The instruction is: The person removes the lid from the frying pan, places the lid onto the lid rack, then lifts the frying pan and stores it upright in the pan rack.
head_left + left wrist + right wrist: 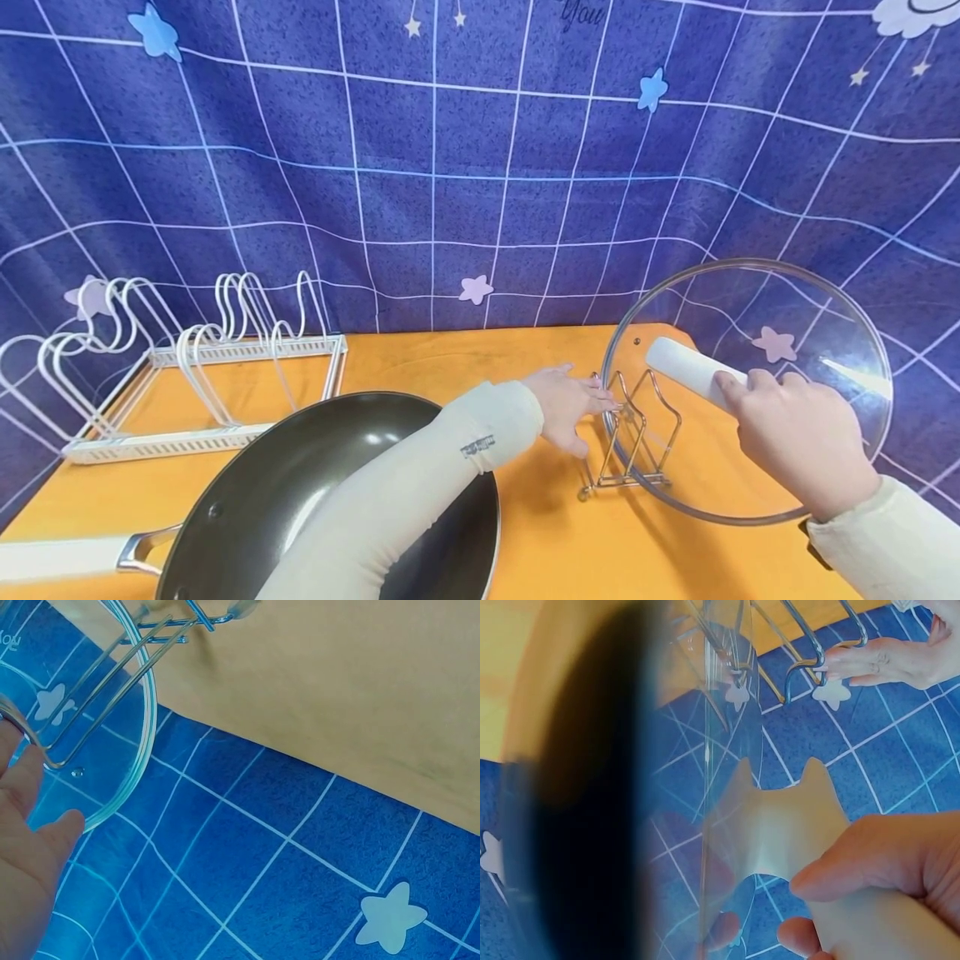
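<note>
In the head view my right hand (798, 433) grips the white handle (693, 371) of a large round glass lid (855, 358). The lid stands tilted on edge, its left side overlapping a small metal wire lid rack (626, 480). The right wrist view shows my thumb on top of that handle, which has two pointed ears against the glass. My left hand (562, 404) reaches across to the rack with fairly straight fingers, the fingertips at its upper wires. In the left wrist view the left thumb stands apart from the fingers beside the rack's bent wires (56, 761).
Below my left forearm lies a large dark frying pan (300, 467), its white handle (60, 558) pointing left. At the back left stands a white wire rack (217, 437). The orange tabletop (420, 358) meets a blue gridded curtain (465, 208) behind.
</note>
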`<state>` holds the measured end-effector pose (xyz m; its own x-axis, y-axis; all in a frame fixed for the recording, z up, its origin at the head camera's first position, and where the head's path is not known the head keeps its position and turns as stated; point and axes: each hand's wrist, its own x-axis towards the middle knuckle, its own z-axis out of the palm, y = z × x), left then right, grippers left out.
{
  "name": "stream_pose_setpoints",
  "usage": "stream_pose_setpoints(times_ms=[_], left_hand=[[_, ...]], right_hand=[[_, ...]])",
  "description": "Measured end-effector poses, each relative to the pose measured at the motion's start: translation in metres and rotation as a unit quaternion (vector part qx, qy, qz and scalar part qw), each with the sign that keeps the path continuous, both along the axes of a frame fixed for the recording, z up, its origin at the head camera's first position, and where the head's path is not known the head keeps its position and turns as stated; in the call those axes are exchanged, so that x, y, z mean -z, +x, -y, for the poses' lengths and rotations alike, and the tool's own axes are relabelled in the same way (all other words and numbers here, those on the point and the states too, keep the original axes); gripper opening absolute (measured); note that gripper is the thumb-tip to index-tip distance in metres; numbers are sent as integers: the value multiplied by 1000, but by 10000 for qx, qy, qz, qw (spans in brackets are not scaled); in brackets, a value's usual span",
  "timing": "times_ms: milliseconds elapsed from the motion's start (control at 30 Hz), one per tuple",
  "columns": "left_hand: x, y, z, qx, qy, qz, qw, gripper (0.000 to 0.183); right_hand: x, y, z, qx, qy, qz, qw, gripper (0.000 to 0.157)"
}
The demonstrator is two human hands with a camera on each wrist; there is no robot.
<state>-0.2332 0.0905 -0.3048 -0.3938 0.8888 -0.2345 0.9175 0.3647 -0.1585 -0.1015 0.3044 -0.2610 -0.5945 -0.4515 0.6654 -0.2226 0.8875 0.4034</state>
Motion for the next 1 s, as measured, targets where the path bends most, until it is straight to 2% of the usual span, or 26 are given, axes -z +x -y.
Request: stream_pose_setpoints(times_ms=[367, 767, 1000], left_hand=[[-1, 0, -2, -15, -55, -59, 10000, 73], [2, 3, 1, -32, -49, -30, 10000, 76], [1, 3, 1, -74, -52, -78, 9999, 77]], right_hand=[[-1, 0, 1, -104, -30, -159, 9998, 24], [2, 1, 1, 86, -32, 16, 10000, 32], [0, 0, 1, -1, -17, -128, 9999, 25]])
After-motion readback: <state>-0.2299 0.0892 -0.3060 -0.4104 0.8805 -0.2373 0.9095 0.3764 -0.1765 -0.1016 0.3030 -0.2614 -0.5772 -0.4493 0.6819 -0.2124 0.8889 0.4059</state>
